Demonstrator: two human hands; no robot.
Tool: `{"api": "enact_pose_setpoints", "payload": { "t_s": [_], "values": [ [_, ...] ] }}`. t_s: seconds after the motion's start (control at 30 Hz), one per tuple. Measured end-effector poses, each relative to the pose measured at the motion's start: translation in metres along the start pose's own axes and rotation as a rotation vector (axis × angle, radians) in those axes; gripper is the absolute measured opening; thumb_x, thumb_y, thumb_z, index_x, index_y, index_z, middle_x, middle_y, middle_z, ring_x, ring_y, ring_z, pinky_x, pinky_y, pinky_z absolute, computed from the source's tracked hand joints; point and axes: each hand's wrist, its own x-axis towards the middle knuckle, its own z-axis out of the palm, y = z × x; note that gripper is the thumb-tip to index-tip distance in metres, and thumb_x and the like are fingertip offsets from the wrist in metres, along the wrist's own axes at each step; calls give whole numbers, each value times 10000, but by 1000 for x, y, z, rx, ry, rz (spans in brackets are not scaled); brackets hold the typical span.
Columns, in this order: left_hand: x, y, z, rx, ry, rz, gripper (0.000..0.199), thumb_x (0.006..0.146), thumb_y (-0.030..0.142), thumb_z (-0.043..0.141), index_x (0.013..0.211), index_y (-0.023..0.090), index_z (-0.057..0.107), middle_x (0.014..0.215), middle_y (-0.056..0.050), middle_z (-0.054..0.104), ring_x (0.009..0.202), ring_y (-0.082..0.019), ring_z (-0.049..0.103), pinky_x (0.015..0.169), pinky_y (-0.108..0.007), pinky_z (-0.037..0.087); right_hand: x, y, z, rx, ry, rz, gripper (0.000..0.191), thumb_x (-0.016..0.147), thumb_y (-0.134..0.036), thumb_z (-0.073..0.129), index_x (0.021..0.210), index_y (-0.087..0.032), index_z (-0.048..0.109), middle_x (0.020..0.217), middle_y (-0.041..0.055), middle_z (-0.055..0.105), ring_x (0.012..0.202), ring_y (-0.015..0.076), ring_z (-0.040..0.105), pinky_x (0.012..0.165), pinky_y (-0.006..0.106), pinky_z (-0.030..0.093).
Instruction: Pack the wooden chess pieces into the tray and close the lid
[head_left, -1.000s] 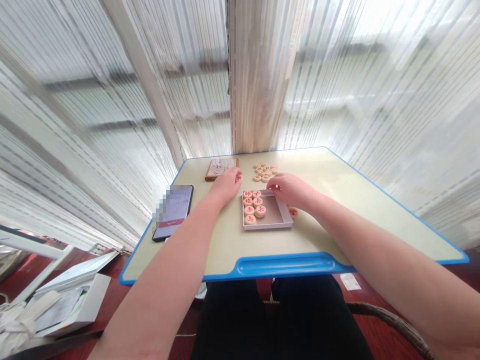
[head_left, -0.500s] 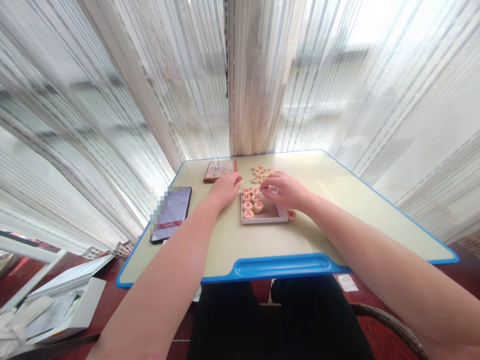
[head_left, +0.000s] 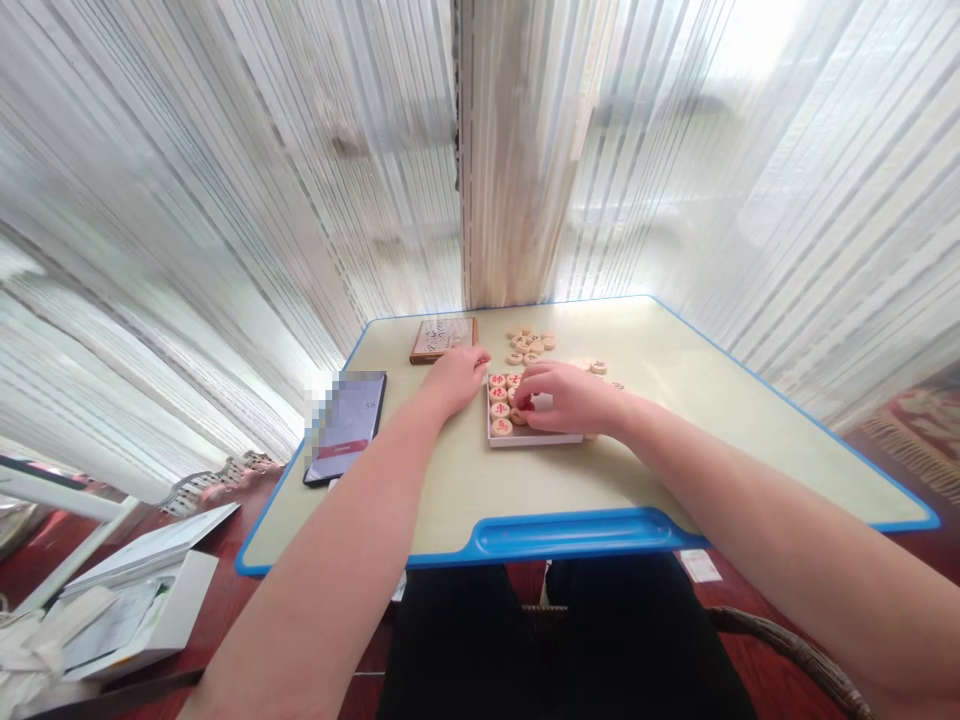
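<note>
A shallow white box (head_left: 536, 440) lies on the table, with round wooden Chinese chess pieces (head_left: 501, 410) marked in red standing in rows along its left side. My right hand (head_left: 562, 395) reaches over the box, its fingers pinched on a red-marked Chinese chess piece (head_left: 528, 402) beside those rows; the fingers partly cover it. Just left of the box's far corner, my left hand (head_left: 456, 380) rests near the table with its fingers curled together. Whatever it holds, if anything, is hidden.
Behind the box lies a pile of loose pieces (head_left: 531, 345), with a few more (head_left: 598, 367) beyond my right hand. A brown-edged case (head_left: 444, 338) sits at the back left. A phone or tablet (head_left: 346, 425) lies left of my left forearm. The table has a blue edge (head_left: 577, 532).
My right hand has moved from the box's far edge toward me and down into it, with a piece at its fingertips. The left hand has stayed nearly in place.
</note>
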Motion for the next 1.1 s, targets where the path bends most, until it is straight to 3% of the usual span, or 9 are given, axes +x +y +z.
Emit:
{"api": "enact_pose_setpoints", "payload": {
  "t_s": [0.2,0.37,0.47,0.6,0.9,1.1],
  "values": [
    [-1,2,-3,5,-12,-3,253,875,239,446,1021,165,640,1068,-87,668,981,-207,597,891,-337,467,-3,2,-5,16,-35,35,213,684,-147,572,852,-189,696,854,37,641,749,153,568,709,267,445],
    [-1,2,-3,17,-19,-7,252,870,241,453,1015,164,644,1061,-90,671,971,-212,599,882,-340,470,-3,2,-9,-16,-84,152,270,665,-158,551,904,-197,671,864,32,641,743,153,569,680,260,432],
    [-1,2,-2,20,-22,0,254,871,242,448,1010,164,645,1053,-86,675,974,-213,598,886,-340,468,-2,0,-11,-25,-157,239,242,649,-190,561,884,-200,617,798,11,635,676,141,544,616,250,407],
    [0,2,-2,21,-36,-1,252,867,243,453,1010,170,646,1066,-81,674,993,-206,596,903,-330,463,-2,-2,-12,-76,-156,300,201,616,-218,587,806,-200,521,761,9,616,642,139,510,548,243,361],
    [-1,1,-2,-6,-35,9,264,867,231,454,1038,161,642,1091,-96,671,1012,-216,599,934,-356,455,-1,8,-7,-137,-159,251,100,629,-183,585,725,-212,595,764,14,621,644,140,517,553,246,378],
    [0,0,-1,9,-35,7,287,869,226,454,1095,156,617,1125,-100,660,1028,-215,596,938,-353,452,-3,5,-10,-87,2,146,97,667,-216,605,762,-200,619,772,19,638,695,142,540,628,249,407]
  ]
}}
